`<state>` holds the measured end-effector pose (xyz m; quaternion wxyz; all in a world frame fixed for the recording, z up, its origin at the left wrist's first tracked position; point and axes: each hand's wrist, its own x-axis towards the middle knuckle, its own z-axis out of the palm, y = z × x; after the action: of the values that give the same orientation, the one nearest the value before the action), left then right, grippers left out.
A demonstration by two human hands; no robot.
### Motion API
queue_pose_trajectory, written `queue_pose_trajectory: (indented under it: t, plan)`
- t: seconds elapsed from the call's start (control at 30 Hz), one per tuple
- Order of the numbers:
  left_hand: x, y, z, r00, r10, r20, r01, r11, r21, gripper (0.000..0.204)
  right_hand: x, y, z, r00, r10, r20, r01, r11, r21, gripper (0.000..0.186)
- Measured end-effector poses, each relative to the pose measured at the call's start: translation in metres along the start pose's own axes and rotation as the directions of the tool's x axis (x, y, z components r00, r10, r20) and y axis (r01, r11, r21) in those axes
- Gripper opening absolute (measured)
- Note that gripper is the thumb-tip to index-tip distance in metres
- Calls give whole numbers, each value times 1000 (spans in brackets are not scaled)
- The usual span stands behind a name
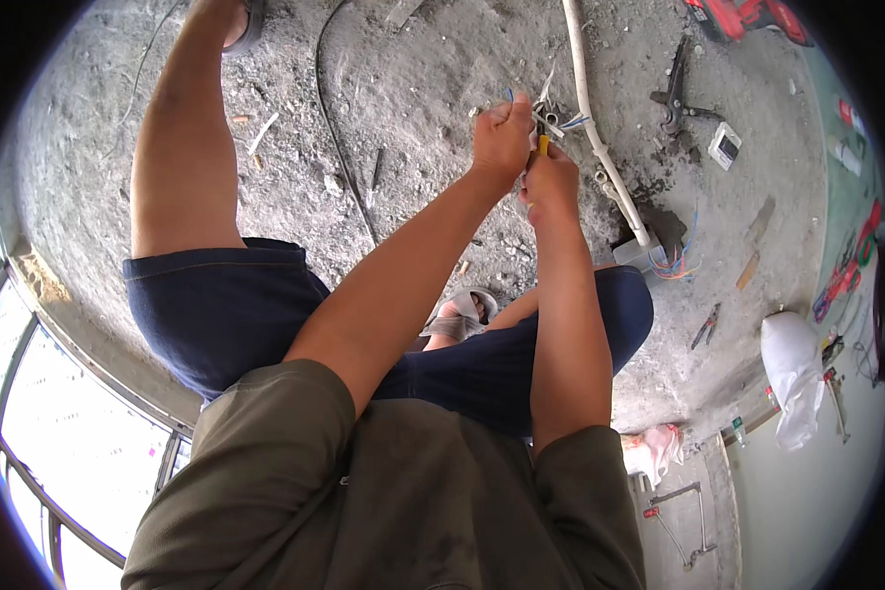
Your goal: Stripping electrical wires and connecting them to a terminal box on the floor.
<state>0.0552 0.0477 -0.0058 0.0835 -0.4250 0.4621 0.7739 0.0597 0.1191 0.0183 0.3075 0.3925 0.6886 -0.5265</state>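
Observation:
At the upper middle, my left hand [501,138] is closed in a pinch; a bit of blue wire pokes out above its fingers. Close beside it, my right hand [553,182] grips a hand tool with a yellow handle [543,145], which looks like pliers; its dark jaws are partly hidden between the hands. Thin blue wires [574,123] and short pale pipe ends [553,119] lie just right of the fingers. A long white conduit pipe [582,88] runs past them to a pale junction box [641,256] with coloured wires [674,265] spilling out.
Rubble covers the rough concrete floor [295,147], crossed by a black cable [324,108]. At right lie a dark metal tool [673,93], a small white device [725,147], pliers [706,325] and a white sack [793,364]. A red power tool [757,18] sits at the far right.

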Motion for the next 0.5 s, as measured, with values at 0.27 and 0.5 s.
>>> queue_pose_trajectory:
  t: [0.27, 0.5]
  plan:
    - [-2, 2, -18, 996, -69, 62, 68, 997, 28, 45, 0, -20, -32, 992, -66, -103, 64, 998, -22, 32]
    - [9, -2, -29, 983, 179, 31, -176, 896, 407, 38, -29, -31, -44, 988, -102, 119, 148, 862, -485, 54]
